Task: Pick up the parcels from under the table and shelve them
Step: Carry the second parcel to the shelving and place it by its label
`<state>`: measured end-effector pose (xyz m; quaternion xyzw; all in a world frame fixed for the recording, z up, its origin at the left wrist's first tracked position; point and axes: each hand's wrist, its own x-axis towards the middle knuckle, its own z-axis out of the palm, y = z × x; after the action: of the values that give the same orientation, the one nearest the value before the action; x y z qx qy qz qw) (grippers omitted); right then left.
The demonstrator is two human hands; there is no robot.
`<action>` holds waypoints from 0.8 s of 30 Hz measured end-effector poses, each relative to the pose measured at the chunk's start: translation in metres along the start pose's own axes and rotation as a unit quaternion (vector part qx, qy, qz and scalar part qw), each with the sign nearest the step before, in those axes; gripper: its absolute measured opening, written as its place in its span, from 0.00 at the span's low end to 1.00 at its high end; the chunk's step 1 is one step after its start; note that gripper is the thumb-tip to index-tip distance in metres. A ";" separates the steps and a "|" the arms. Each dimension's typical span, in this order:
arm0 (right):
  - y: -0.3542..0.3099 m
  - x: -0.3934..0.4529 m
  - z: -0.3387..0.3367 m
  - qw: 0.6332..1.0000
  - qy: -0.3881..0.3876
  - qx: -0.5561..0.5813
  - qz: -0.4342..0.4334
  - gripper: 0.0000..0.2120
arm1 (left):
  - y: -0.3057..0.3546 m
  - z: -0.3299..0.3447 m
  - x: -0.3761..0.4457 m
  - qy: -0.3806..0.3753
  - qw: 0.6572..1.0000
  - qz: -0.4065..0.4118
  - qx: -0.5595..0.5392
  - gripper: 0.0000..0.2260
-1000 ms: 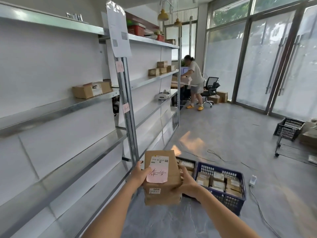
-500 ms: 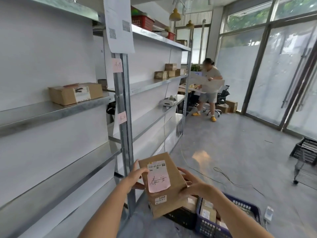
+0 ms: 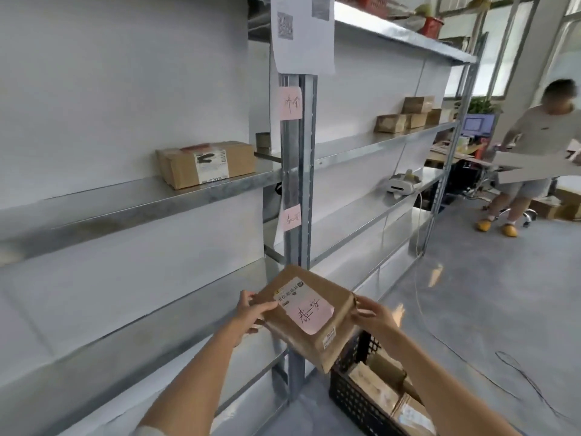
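Note:
I hold a brown cardboard parcel (image 3: pixel 306 316) with a white label and a pink handwritten note, tilted, in front of the shelf post (image 3: pixel 297 171). My left hand (image 3: pixel 251 311) grips its left edge. My right hand (image 3: pixel 372 314) grips its right edge. Below the parcel stands a black crate (image 3: pixel 349 394) with more parcels (image 3: pixel 377 388) inside. One labelled parcel (image 3: pixel 206 163) lies on the metal shelf (image 3: pixel 125 206) to the left of the post. A pink note (image 3: pixel 291 218) on the post carries writing like that on the held parcel.
Several small boxes (image 3: pixel 405 116) sit on a shelf further right, and a white device (image 3: pixel 404 182) rests one level lower. A person (image 3: pixel 534 158) holding a large sheet stands at the far right near a desk. Cables (image 3: pixel 515 363) lie on the grey floor.
My view has swung left and closer to the shelving. The parcel has tilted further and moved toward the post, still held in both hands.

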<state>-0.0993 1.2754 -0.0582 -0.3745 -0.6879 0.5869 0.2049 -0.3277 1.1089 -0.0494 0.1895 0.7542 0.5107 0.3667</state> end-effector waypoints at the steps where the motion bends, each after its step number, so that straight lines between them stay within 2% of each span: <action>1: -0.003 0.015 0.006 1.000 -0.010 0.007 -0.004 0.21 | -0.002 -0.007 0.008 0.020 1.000 0.002 0.021 0.25; 7: -0.037 0.103 0.049 0.996 -0.086 0.026 0.000 0.22 | 0.004 -0.043 0.036 0.089 0.996 0.005 -0.008 0.26; 11: -0.062 0.153 0.072 0.986 -0.162 0.038 0.013 0.25 | 0.004 -0.058 0.043 0.123 0.992 -0.025 -0.011 0.27; 14: -0.073 0.188 0.088 0.976 -0.213 0.032 0.016 0.23 | 0.006 -0.060 0.047 0.169 0.984 -0.044 -0.027 0.31; 18: -0.084 0.222 0.110 0.958 -0.285 0.012 0.034 0.20 | 0.004 -0.060 0.055 0.224 0.972 -0.068 -0.022 0.42; 21: -0.092 0.239 0.119 0.938 -0.343 -0.012 0.046 0.23 | 0.007 -0.053 0.063 0.257 0.963 -0.079 0.000 0.35; 24: -0.092 0.255 0.128 0.916 -0.397 -0.051 0.037 0.36 | 0.008 -0.048 0.077 0.304 0.948 -0.088 0.025 0.28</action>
<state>-0.3793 1.3811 -0.0390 -0.1459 -0.7274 0.6585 -0.1265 -0.4149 1.1333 -0.0598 -0.0333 0.8561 0.4908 0.1585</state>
